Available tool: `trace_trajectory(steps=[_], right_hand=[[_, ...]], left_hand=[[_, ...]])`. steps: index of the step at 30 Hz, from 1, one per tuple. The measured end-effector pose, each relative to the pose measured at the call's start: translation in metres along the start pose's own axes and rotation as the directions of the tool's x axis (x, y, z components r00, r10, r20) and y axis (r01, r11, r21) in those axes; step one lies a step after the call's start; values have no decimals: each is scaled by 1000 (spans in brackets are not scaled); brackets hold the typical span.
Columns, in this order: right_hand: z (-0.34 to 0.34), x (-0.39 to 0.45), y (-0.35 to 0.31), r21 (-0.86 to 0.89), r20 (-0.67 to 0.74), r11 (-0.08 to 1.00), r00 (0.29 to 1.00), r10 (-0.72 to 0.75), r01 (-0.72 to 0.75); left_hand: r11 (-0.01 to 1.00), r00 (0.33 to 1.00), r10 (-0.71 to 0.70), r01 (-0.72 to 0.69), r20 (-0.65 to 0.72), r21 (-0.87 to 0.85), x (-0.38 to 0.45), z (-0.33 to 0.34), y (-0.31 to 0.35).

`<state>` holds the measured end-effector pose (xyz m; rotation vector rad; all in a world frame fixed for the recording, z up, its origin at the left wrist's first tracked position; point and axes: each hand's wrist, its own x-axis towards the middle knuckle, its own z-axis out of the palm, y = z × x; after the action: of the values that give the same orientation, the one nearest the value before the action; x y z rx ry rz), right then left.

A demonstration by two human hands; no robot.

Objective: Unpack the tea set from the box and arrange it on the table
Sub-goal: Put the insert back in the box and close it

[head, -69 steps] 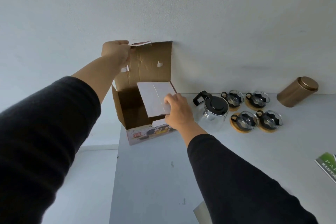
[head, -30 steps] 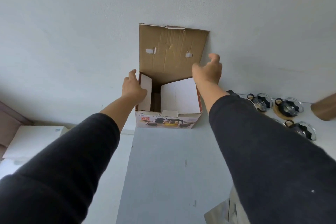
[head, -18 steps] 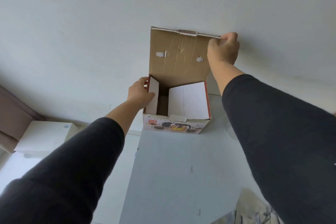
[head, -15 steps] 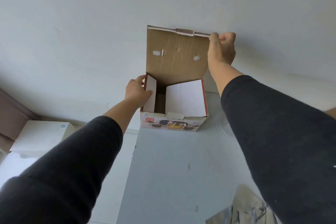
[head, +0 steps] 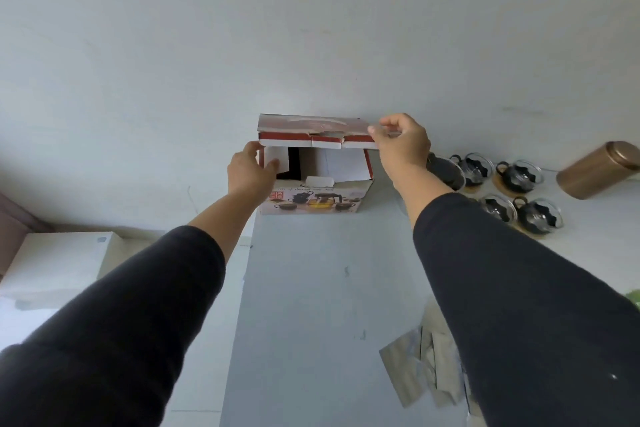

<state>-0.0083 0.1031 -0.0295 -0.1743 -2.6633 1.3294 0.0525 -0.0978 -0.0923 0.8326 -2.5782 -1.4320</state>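
The printed cardboard box stands at the table's far left corner against the wall. Its lid is folded down to nearly level over the opening. My right hand pinches the lid's right front corner. My left hand presses on the white left side flap. To the right stand the glass teapot, partly hidden behind my right wrist, and several glass cups on round wooden coasters.
A bronze tin canister lies tilted at the far right by the wall. Folded grey packing paper rests on the near table. A white box sits lower left beyond the table edge.
The lid stood upright against the wall; my right hand has pulled it down over the opening. My left hand stays at the left flap. The view has shifted, showing the cups again.
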Motion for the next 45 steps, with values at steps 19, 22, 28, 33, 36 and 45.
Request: trace_trajectory(steps=[19,22,28,33,36,45], right_hand=[[15,-25,40,-283,273,928,947,-167,245],[15,-22,40,-285,289,917,937,-196,279],[12,-15,43,-309,311,894,923,-228,325],[16,-17,48,-345,329,860,907,-264,376],[19,-14,50,-343,346,847,893,-289,407],[21,-11,61,-376,408,771,839,-360,514]], left_hand=[[966,991,74,-44,-112,254,-70,65,13],[993,992,4,11,-125,121,-64,64,16],[1000,993,-22,23,-116,14,-64,59,8],[1000,990,-14,16,-140,8,-67,60,6],[995,984,45,-30,-174,90,-64,60,2],[911,954,255,-181,-160,370,-50,56,-6]])
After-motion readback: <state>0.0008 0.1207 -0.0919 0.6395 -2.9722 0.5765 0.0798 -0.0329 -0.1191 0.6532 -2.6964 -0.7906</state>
